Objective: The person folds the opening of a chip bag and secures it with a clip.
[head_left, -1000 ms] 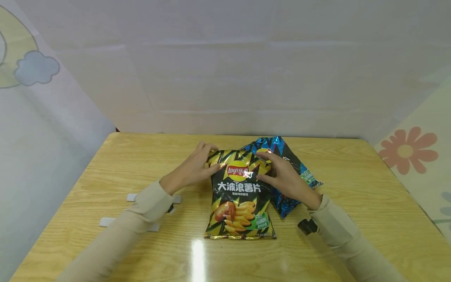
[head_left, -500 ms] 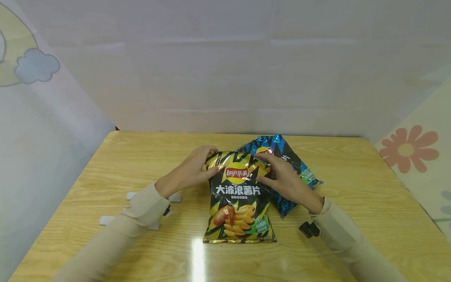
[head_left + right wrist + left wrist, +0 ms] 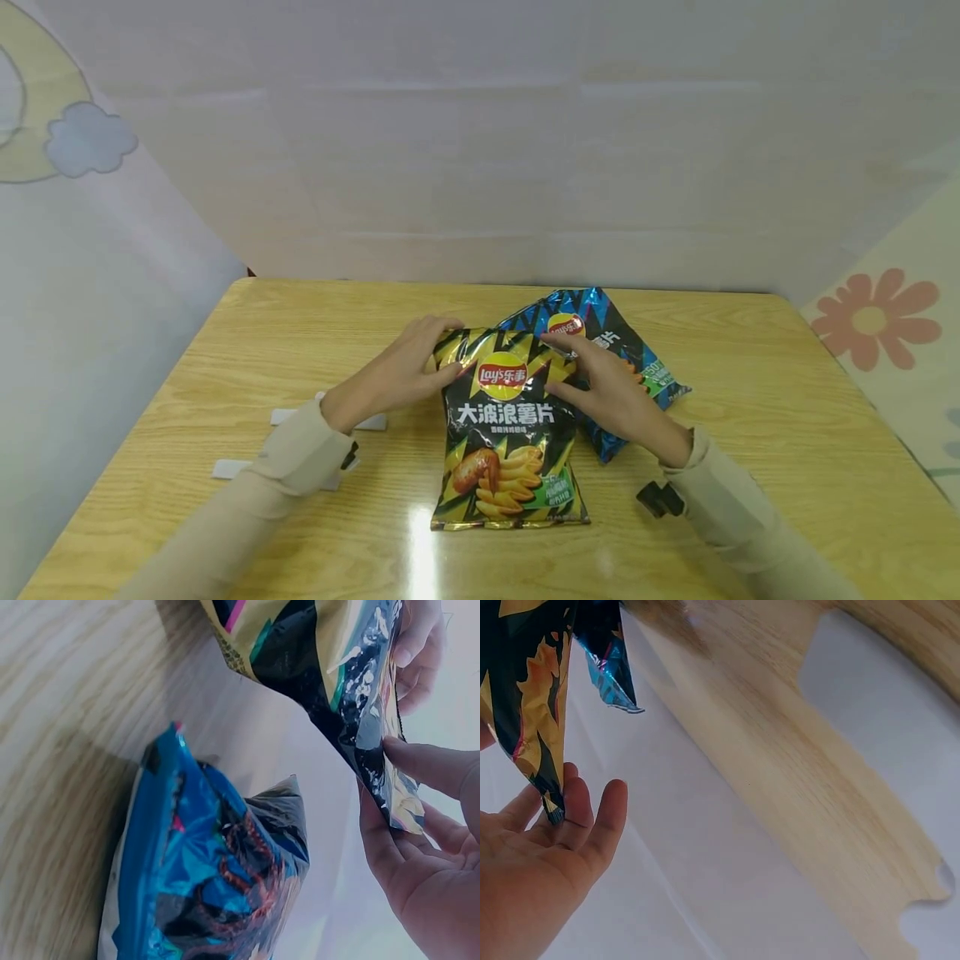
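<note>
A black-and-gold bag of potato chips (image 3: 498,454) stands front and centre on the table in the head view, its printed face toward me. My left hand (image 3: 397,375) grips its upper left corner, thumb on the front and fingers behind. At the upper right corner my right hand (image 3: 618,392) pinches the bag, as the right wrist view also shows, with the thumb in front. Partly hidden behind the gold bag and the right hand, a blue-and-black chip bag (image 3: 660,379) lies aslant on the table. In the left wrist view, the gold bag's corner (image 3: 540,727) meets the curled fingers.
White strips (image 3: 367,422) lie on the wooden table (image 3: 750,375) at the left, partly covered by the left sleeve. A pale wall (image 3: 480,192) rises behind the table's far edge. Side panels carry a cloud and a red flower (image 3: 873,321).
The gold bag has shifted slightly toward me, its bottom edge lower in view, both hands keeping hold of its upper corners. More of the blue bag shows now.
</note>
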The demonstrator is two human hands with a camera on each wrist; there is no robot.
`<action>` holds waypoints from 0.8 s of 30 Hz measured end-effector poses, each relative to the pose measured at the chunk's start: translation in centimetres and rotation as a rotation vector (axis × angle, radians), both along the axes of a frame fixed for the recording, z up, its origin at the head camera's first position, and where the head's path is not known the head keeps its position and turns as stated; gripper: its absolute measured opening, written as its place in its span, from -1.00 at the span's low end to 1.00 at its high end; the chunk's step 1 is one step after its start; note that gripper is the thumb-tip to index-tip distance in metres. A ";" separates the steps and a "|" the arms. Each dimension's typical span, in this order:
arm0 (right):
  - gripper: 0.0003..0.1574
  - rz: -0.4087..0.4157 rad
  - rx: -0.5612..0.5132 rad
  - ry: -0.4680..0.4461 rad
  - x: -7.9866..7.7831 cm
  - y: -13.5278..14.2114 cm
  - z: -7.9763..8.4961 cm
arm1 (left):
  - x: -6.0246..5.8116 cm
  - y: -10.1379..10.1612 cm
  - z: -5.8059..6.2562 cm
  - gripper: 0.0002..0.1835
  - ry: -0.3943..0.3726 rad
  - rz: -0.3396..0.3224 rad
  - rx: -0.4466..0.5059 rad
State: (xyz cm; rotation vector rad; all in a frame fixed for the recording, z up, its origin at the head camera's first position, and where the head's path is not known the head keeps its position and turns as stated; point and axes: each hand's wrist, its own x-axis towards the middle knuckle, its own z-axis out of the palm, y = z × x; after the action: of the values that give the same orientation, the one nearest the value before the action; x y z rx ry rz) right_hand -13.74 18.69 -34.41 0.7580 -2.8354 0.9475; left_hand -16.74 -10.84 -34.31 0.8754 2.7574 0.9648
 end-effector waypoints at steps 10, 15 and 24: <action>-0.25 0.025 -0.041 -0.006 0.5 -0.3 -0.2 | 0.6 -0.4 -0.1 -0.36 0.018 -0.013 0.016; -0.26 0.026 -0.050 -0.015 0.8 -0.5 -0.2 | 0.8 -0.5 0.1 -0.36 0.017 -0.015 0.009; -0.26 0.032 -0.068 -0.024 1.2 -0.8 -0.2 | 1.0 -0.5 0.2 -0.40 0.033 -0.026 0.011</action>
State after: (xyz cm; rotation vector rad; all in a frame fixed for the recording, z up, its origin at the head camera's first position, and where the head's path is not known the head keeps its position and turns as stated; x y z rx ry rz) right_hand -12.58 17.86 -34.61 0.7923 -2.8032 1.0586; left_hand -15.76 -11.29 -34.09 0.9351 2.7629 0.9706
